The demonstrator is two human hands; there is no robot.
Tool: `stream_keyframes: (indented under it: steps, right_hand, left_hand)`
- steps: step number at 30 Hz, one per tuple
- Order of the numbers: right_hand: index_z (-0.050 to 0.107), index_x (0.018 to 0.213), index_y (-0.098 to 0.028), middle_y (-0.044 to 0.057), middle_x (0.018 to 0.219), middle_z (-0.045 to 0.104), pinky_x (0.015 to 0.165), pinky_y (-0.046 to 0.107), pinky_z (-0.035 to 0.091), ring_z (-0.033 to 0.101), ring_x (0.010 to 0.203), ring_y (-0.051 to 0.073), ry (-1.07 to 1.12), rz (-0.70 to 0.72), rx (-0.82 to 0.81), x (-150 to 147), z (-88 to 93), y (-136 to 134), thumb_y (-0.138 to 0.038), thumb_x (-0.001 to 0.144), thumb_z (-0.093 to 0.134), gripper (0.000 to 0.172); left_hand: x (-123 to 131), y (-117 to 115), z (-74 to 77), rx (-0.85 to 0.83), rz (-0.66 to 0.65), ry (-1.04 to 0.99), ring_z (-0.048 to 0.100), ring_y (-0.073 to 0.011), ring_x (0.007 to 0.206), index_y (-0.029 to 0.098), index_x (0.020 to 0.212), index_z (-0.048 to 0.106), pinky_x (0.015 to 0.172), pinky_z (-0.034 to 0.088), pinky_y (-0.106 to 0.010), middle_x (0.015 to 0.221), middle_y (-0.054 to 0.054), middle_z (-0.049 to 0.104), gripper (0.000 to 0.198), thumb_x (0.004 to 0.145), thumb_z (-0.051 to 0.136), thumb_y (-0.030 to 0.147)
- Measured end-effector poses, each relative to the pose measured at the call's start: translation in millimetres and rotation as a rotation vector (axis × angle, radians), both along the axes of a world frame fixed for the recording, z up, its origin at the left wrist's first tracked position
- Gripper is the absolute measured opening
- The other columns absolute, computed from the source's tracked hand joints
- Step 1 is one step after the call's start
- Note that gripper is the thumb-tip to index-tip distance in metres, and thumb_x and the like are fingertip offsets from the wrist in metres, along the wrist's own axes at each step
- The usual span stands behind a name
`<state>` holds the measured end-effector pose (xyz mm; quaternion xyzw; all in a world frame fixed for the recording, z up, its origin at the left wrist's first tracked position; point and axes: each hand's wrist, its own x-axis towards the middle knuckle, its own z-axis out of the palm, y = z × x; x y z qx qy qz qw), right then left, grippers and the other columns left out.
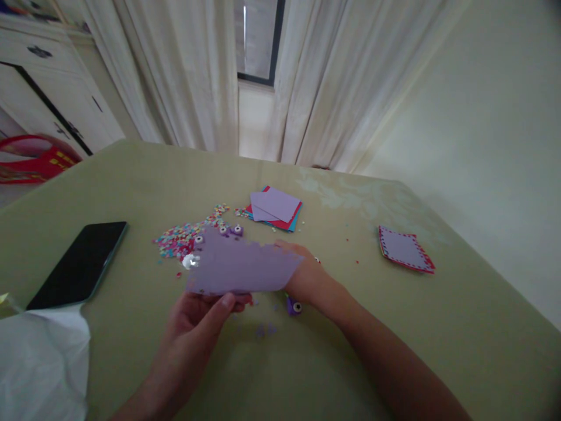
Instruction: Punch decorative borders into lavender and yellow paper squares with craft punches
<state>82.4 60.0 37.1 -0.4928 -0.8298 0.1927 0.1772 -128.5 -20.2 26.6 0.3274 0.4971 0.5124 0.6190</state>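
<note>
My left hand [205, 318] pinches the lower edge of a sheet of purple paper [245, 266], thumb in front. Small notches run along the paper's edges. My right hand [307, 275] is at the sheet's right end, with most of its fingers hidden behind the paper, so its grip does not show. Just below it lies a small purple craft punch [293, 306] with a white round top. More punches [236, 230] stand beyond the paper's upper left edge, near a white shiny piece [190, 261]. Tiny purple paper bits [265, 331] lie on the table below the sheet.
A heap of colourful confetti [182, 237] spreads behind the paper on the left. Farther back is a stack of coloured paper [280, 206]. Notched purple and red sheets [405, 248] lie at right. A phone [81, 263] and white crumpled wrapping [41, 365] are on the left.
</note>
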Motion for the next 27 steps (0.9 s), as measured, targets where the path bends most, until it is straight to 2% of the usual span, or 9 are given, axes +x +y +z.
stream_keyframes:
  steps: [3, 5, 7, 9, 13, 17, 20, 23, 27]
  right_hand:
    - [0.065, 0.100, -0.018, 0.004, 0.092, 0.068, 0.071, 0.030, 0.046, 0.062, 0.077, 0.018, 0.094, -0.037, -0.090, 4.3, 23.8, -7.2, -0.020, 0.081, 0.079, 0.024]
    - [0.062, 0.098, -0.018, -0.001, 0.083, 0.064, 0.066, 0.027, 0.043, 0.058, 0.071, 0.015, 0.236, -0.097, -0.146, 7.6, 31.8, -10.2, -0.023, 0.078, 0.083, 0.029]
    - [0.059, 0.094, -0.020, -0.006, 0.072, 0.055, 0.060, 0.025, 0.038, 0.051, 0.064, 0.013, 0.354, -0.142, -0.210, 11.4, 32.7, -10.9, -0.028, 0.077, 0.085, 0.033]
    - [0.056, 0.094, -0.021, -0.008, 0.070, 0.050, 0.056, 0.023, 0.034, 0.047, 0.062, 0.012, 0.473, -0.144, -0.313, 14.8, 30.7, -10.2, -0.034, 0.076, 0.087, 0.039]
    - [0.058, 0.106, -0.021, -0.004, 0.083, 0.056, 0.060, 0.023, 0.040, 0.051, 0.069, 0.012, 0.711, -0.032, -0.540, 16.7, 32.7, -10.0, -0.039, 0.076, 0.088, 0.046]
    - [0.068, 0.109, -0.020, -0.003, 0.085, 0.060, 0.062, 0.024, 0.040, 0.051, 0.070, 0.012, 0.741, 0.088, -0.642, 13.0, 41.1, -13.6, -0.038, 0.080, 0.085, 0.038]
    - [0.069, 0.109, -0.020, -0.001, 0.089, 0.065, 0.064, 0.024, 0.044, 0.055, 0.072, 0.012, 0.779, 0.096, -0.728, 10.1, 43.9, -17.0, -0.039, 0.080, 0.085, 0.039]
    - [0.067, 0.105, -0.019, -0.001, 0.086, 0.067, 0.066, 0.025, 0.048, 0.060, 0.071, 0.013, 0.838, 0.069, -0.806, 8.1, 43.5, -19.2, -0.042, 0.078, 0.086, 0.040]
    - [0.068, 0.100, -0.018, -0.002, 0.080, 0.064, 0.062, 0.024, 0.043, 0.056, 0.069, 0.013, 0.798, 0.075, -0.800, 5.8, 42.2, -21.3, -0.041, 0.073, 0.091, 0.042]
  left_hand:
    - [-1.0, 1.5, 0.2, 0.020, -0.048, -0.006, 0.073, -0.0170, 0.074, 0.021, 0.086, 0.074, 0.069, 0.059, -0.023, 0.078, 0.000, 0.078, 0.031, 0.073, 0.092, 0.042]
    - [-1.1, 2.3, 2.1, 0.003, -0.045, -0.038, 0.070, -0.0157, 0.066, 0.021, 0.077, 0.073, 0.063, 0.058, -0.023, 0.068, 0.002, 0.075, 0.029, 0.074, 0.090, 0.045]
    - [-0.5, 3.4, 4.6, -0.062, 0.010, -0.070, 0.069, -0.0161, 0.060, 0.021, 0.071, 0.073, 0.060, 0.058, -0.024, 0.062, 0.002, 0.073, 0.032, 0.072, 0.090, 0.049]
    - [0.5, 5.4, 6.8, -0.119, 0.079, -0.109, 0.071, -0.0171, 0.060, 0.020, 0.071, 0.075, 0.061, 0.061, -0.025, 0.063, 0.000, 0.075, 0.033, 0.068, 0.092, 0.048]
    - [1.3, 9.1, 9.5, -0.109, 0.124, -0.135, 0.077, -0.0178, 0.072, 0.017, 0.079, 0.079, 0.070, 0.063, -0.024, 0.079, -0.005, 0.082, 0.032, 0.064, 0.096, 0.040]
    - [0.3, 6.9, 11.6, -0.139, 0.072, 0.014, 0.077, -0.0227, 0.071, 0.017, 0.077, 0.080, 0.065, 0.063, -0.028, 0.078, -0.008, 0.083, 0.037, 0.064, 0.093, 0.049]
    - [-1.7, 3.9, 11.4, -0.115, 0.048, 0.143, 0.076, -0.0240, 0.066, 0.020, 0.077, 0.081, 0.063, 0.062, -0.032, 0.074, -0.007, 0.082, 0.041, 0.068, 0.088, 0.060]
    - [-6.6, 2.7, 7.7, -0.082, -0.004, 0.370, 0.077, -0.0261, 0.077, 0.023, 0.077, 0.083, 0.079, 0.061, -0.036, 0.080, -0.007, 0.084, 0.044, 0.076, 0.078, 0.066]
    - [-14.9, 2.2, 1.6, -0.108, -0.067, 0.595, 0.077, -0.0289, 0.089, 0.028, 0.080, 0.085, 0.098, 0.056, -0.040, 0.086, -0.004, 0.084, 0.044, 0.082, 0.069, 0.068]
